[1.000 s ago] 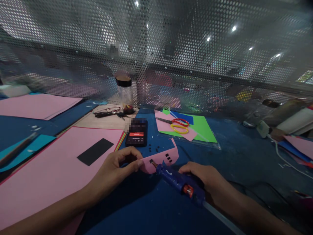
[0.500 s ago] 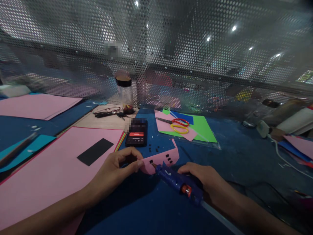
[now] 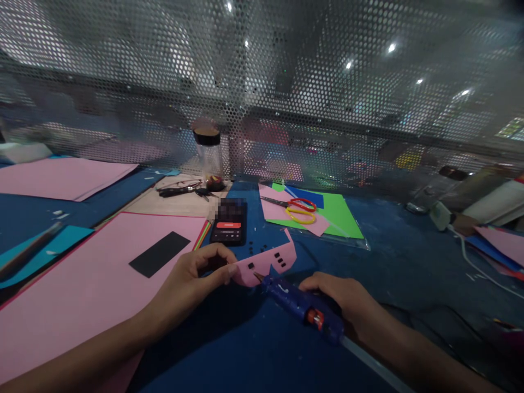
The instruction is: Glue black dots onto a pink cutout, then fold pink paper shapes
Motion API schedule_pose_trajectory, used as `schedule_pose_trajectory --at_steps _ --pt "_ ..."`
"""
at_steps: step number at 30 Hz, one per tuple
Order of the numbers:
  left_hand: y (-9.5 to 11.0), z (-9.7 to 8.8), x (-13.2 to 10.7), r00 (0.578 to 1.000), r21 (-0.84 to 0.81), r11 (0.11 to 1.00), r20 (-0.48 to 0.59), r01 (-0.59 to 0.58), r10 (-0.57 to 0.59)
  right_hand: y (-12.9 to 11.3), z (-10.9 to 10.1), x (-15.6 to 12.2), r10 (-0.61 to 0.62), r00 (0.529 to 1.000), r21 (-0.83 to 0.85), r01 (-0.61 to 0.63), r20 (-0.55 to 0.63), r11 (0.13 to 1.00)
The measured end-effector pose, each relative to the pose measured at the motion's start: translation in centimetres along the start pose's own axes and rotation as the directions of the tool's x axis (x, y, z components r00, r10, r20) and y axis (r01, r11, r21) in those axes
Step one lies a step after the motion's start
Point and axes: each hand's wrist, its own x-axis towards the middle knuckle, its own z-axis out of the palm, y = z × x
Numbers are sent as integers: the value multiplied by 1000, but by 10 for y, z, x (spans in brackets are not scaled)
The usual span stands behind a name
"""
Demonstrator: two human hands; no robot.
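A: Where's the work?

B: Pink strip (image 3: 264,263), in front of the phone (image 3: 228,232), over the near half of the tabletop (image 3: 266,355). Far edge runs along the perforated screen (image 3: 286,65); near edge out of frame. One black square (image 3: 251,266) on the strip's left part, a small cluster (image 3: 277,255) toward its upturned right end.

A: Hands?

B: Left hand (image 3: 204,273) pinching the strip's left end, thumb in front. Right hand (image 3: 339,289) wrapped round the glue gun (image 3: 297,300). Trigger finger hidden; can't tell if it is squeezing.

A: Main hazard?

B: The nozzle (image 3: 259,277), just beside that lone square and not far from the left thumb. Contact with the paper unclear. If the tip is hot, a slip leftward could burn the thumb; a brush upward could nudge the square askew.

A: The paper itself?

B: Thin, gripped at one end only. Pressing with the tip would probably flex it and smear any glue. Too long a squeeze: a blob, perhaps a drip on the tabletop.

A: Anything else?

B: Loose black bits (image 3: 251,250) between strip and phone. Look light; a dipping strip could scatter them. Dark cord (image 3: 434,308) toward the tabletop's right side; if it feeds the gun, which I can't confirm, a snag would jerk the aim.
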Motion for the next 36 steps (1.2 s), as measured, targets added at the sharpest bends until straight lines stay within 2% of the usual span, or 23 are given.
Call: schedule_pose_trajectory --at_steps 6,17,27,36 --pt "-1 -2 1 1000 -10 1000 -24 7 -8 -15 -7 1 -6 1000 36 6 -1 999" --pt "-4 -1 1 1000 -25 1000 -11 3 -3 -11 1 0 5 999 -13 -5 32 1000" --pt "-4 -1 2 1000 -10 1000 4 7 -7 -18 1 4 26 999 -56 -24 31 998" --pt "-1 -1 0 1000 -24 1000 -9 -5 5 -12 5 3 25 1000 -67 -25 1 997"
